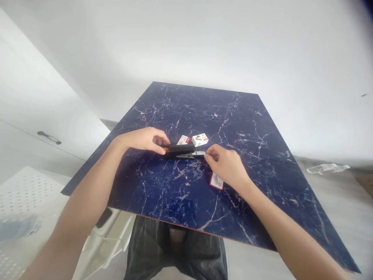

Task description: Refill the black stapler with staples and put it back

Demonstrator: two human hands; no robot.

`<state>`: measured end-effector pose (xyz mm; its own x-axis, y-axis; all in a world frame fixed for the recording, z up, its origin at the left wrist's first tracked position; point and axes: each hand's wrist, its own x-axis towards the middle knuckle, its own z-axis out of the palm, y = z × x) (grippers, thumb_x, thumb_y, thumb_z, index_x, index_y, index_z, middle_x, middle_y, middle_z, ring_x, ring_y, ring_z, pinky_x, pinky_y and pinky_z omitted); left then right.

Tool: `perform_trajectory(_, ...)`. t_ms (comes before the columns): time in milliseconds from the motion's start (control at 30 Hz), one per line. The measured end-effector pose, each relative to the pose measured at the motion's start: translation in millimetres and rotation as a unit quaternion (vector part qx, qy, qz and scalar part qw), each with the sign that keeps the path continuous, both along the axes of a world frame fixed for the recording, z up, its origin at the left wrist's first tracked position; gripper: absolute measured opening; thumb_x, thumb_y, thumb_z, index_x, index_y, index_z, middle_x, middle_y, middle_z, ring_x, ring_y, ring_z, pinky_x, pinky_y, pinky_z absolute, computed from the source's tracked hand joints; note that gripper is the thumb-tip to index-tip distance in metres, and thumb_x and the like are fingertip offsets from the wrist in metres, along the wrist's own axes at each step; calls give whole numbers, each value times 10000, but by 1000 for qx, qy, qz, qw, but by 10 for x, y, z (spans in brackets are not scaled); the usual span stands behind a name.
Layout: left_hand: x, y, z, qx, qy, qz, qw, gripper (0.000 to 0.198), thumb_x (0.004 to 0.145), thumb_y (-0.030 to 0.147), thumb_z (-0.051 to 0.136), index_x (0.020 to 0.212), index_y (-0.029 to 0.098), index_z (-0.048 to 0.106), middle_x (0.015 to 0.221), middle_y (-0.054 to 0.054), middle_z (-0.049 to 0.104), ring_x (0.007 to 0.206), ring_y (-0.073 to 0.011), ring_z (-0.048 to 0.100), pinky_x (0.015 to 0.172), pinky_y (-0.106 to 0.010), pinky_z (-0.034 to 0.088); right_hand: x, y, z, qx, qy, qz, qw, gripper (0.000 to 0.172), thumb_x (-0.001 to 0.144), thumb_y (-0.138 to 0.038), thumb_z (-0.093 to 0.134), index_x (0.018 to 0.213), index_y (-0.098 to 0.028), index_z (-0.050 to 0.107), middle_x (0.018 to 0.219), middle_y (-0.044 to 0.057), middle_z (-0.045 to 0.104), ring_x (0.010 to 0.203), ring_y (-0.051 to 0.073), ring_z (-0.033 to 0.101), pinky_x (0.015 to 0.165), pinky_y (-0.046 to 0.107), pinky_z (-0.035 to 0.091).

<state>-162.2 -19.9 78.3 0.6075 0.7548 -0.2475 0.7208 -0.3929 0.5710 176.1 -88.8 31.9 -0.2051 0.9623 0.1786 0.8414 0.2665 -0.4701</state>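
Note:
A black stapler [181,149] with an orange back end lies lengthwise across the middle of the dark blue marbled table [186,210]. My left hand [150,140] is closed around that orange end with thumb and fingers. A silvery metal staple tray [199,153] juts out to the right from under the stapler's top arm. The outer tip of this tray is pinched between the thumb and fingers of my right hand [223,158]. Whether staples sit in the tray is too small to tell.
Just behind the stapler are two small white-and-red boxes, a left box [183,140] and a right box [200,139]. A third red-edged box [216,181] lies below my right hand, partly covered by it. A clear plastic bottle [328,168] is beyond the table's right edge.

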Motion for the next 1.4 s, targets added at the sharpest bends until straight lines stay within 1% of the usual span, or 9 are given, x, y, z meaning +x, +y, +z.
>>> perform_trajectory(100,22,0,2,-14,24,-3,1000,349,826,541,775,1062,284,793,1100,-22,777,942,-219,707,780,-293,482,-134,-106,-66,-2,-13,20,1000,89,954,-281,615,1006,-246,679,746,-4,746,668,214,695,671,328,462)
perform_trajectory(267,102,-43,15,-65,24,1,998,384,816,506,766,1134,289,764,1099,-16,784,909,-211,722,771,-289,479,-289,-217,-203,87,-62,60,992,128,972,-259,583,1075,-190,613,895,86,743,840,272,686,769,375,493)
perform_trajectory(333,140,-73,11,-57,49,-13,997,377,773,472,792,1095,280,757,1046,-12,779,858,-208,712,718,-284,460,-300,-224,-223,94,-66,71,991,113,971,-243,579,1070,-190,594,905,88,731,875,283,670,805,390,497)
perform_trajectory(500,268,-144,-22,8,98,-25,995,205,724,383,775,822,234,674,863,-6,725,733,-196,665,621,-289,405,-318,-243,-204,83,-59,109,989,54,962,-258,602,975,-206,596,967,98,705,927,287,633,861,418,516)
perform_trajectory(667,341,-160,-35,19,101,-30,994,171,699,322,748,757,224,620,785,-2,689,662,-176,630,589,-294,380,-433,-351,-204,72,-43,161,983,213,883,-330,721,754,-204,608,1386,198,583,1199,363,561,998,490,506)
perform_trajectory(733,343,-156,-41,17,104,-28,994,159,697,313,739,749,223,619,777,-5,686,647,-173,623,578,-295,372,-474,-384,-205,63,-34,178,981,239,851,-336,751,723,-200,602,1465,212,521,1282,391,511,1024,511,495)
perform_trajectory(1133,305,-137,-82,33,56,-24,998,168,659,319,777,685,240,631,691,4,659,547,-173,578,533,-322,342,-507,-412,-202,64,-47,196,977,226,852,-369,758,751,-206,639,1474,211,527,1390,434,443,1076,602,468)
perform_trajectory(1300,384,-167,-98,44,53,-14,998,186,694,349,795,697,234,650,705,-5,672,572,-183,607,528,-317,357,-419,-341,-105,67,-75,195,976,169,940,-362,688,985,-199,688,1442,192,586,1410,411,451,1118,605,449)
perform_trajectory(1400,607,-270,-166,64,33,-11,997,286,782,496,786,853,233,700,855,-36,734,694,-216,668,595,-320,422,-220,-262,30,69,-89,155,982,208,979,-345,637,1111,-188,673,1364,175,630,1307,380,539,1081,566,487)
